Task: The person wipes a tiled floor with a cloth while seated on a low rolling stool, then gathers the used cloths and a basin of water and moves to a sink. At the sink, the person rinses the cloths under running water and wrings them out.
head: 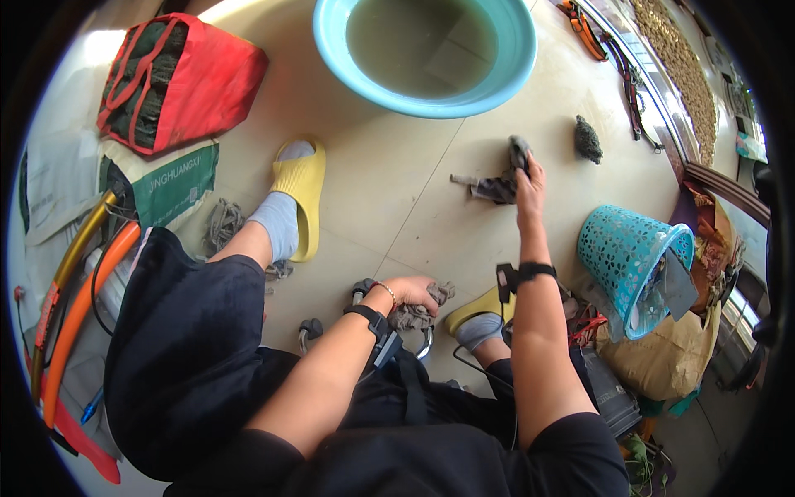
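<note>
My left hand (pixel 413 293) grips a crumpled grey cloth (pixel 413 318) low between my legs, above chrome tubing (pixel 427 345) with dark end caps. Stretched farther forward, my right hand (pixel 531 186) holds a dark grey, cloth-like piece (pixel 518 152) by the fingertips. Beside that hand, a dark, flat strip (pixel 495 190) with a paler grey end lies over the tiles; whether it joins the held piece is unclear. A light blue basin (pixel 428 110) of murky water stands ahead. To the right of my right hand sits a dark, rough-textured lump (pixel 587 140).
A red bag (pixel 217 81) and a green-and-white bag (pixel 177 180) stand left, near orange tubing (pixel 81 310) and grey rags (pixel 225 223). At right, a tilted turquoise wastebasket (pixel 621 267) holds rubbish beside a brown paper bag (pixel 658 357). Straps (pixel 630 93) lie by the door track.
</note>
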`<state>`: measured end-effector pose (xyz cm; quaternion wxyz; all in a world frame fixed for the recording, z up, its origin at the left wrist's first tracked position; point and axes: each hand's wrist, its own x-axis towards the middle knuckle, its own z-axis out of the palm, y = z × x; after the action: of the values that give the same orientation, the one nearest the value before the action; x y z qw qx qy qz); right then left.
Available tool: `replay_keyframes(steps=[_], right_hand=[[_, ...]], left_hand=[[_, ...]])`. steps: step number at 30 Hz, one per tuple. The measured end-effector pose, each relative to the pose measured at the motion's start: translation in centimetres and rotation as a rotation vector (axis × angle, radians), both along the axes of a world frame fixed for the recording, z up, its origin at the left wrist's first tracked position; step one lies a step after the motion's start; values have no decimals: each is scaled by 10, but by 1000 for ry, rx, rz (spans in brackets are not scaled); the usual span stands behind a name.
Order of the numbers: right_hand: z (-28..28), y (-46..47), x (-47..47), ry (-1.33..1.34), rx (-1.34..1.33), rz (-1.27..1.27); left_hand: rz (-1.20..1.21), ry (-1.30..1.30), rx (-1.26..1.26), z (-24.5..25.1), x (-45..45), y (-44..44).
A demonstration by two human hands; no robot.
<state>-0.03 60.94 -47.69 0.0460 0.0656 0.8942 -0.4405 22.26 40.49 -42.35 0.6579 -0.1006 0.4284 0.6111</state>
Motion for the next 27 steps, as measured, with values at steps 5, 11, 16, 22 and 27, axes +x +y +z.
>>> replay_keyframes(steps=[5,11,16,22,27], right_hand=[[-29,-79,53,150,383,250],[18,-99,127,137,250,983],[29,-55,134,-266,198,1259],[5,-115,80,-10,12,520],[10,-206,85,17,334,747]], left_hand=[[-41,1,-29,-11,13,-1],[-145,109,-42,-27,24,-4],[-240,242,-111,-26,22,-7],[-55,70,-65,-25,24,-7],[-115,35,-72,-31,29,-8]])
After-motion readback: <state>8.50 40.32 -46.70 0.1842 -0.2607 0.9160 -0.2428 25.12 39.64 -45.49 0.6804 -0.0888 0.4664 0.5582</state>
